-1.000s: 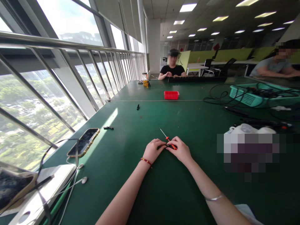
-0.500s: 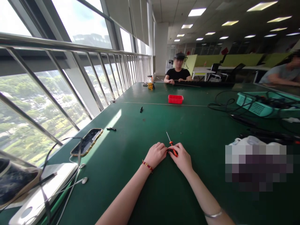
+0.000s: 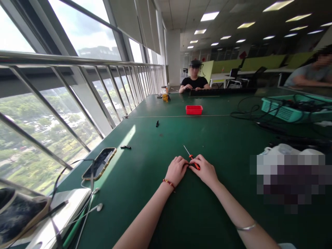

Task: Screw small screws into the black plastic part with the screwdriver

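Note:
My left hand is closed, its fingertips pinching a small black part that is mostly hidden. Fingers of my right hand curl around an orange and black screwdriver, whose thin metal shaft points away and to the left. Both hands meet low over the green table, fingertips almost touching at the black part. Farther off, two more small black pieces lie on the table, one black piece near the phone and another black piece beyond it.
A red tray sits ahead, near a thin string across the table. To the left are a phone, earphones and a white box. A teal basket with cables and a blurred white bundle stand right. A person sits at the far end.
The view has shifted slightly, so things on the table appear moved a little. The screwdriver leans more to the left in my right hand; both hands stay together.

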### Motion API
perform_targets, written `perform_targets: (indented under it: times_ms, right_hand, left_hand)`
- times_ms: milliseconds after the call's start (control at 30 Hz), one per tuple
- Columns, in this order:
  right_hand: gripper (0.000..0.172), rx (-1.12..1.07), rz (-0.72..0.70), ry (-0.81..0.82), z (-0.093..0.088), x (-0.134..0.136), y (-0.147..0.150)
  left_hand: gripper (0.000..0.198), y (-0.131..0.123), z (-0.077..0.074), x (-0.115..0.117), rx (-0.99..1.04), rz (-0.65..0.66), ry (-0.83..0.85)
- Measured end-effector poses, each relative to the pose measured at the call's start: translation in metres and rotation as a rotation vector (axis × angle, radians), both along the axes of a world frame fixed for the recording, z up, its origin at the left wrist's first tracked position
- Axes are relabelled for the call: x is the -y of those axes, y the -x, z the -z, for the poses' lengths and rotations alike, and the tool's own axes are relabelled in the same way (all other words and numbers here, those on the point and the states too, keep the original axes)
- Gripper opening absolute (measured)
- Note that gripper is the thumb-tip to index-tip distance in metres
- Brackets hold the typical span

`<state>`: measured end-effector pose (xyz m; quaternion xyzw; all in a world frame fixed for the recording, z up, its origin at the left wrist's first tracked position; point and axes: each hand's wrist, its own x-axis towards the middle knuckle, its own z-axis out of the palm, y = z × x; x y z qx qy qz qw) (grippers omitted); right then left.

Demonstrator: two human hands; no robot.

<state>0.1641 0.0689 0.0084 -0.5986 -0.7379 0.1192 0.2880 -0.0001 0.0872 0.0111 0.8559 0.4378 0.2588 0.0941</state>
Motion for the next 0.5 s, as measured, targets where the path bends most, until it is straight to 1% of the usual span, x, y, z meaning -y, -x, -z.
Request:
perform_targets:
  times_ms: [100, 200, 400, 500]
  right_hand:
    - [0.016, 0.022, 0.016, 0.008, -0.0027, 0.0013, 0.0016]
    - [0.015, 0.018, 0.049, 0.02, -0.0041, 0.0021, 0.0029]
    - [0.011, -0.037, 0.051, 0.029, -0.0008, -0.0012, 0.0021]
    - [0.011, -0.048, 0.05, 0.022, 0.0001, -0.0026, 0.0013]
  left_hand:
    - [0.017, 0.0, -0.0011, -0.0034, 0.005, 0.005, 0.022]
    - [0.017, -0.001, -0.0028, -0.0048, -0.042, 0.004, 0.013]
    - [0.018, -0.0021, -0.0049, -0.003, -0.173, -0.015, -0.104]
    - [0.018, -0.0019, -0.0052, -0.0038, -0.188, -0.006, -0.125]
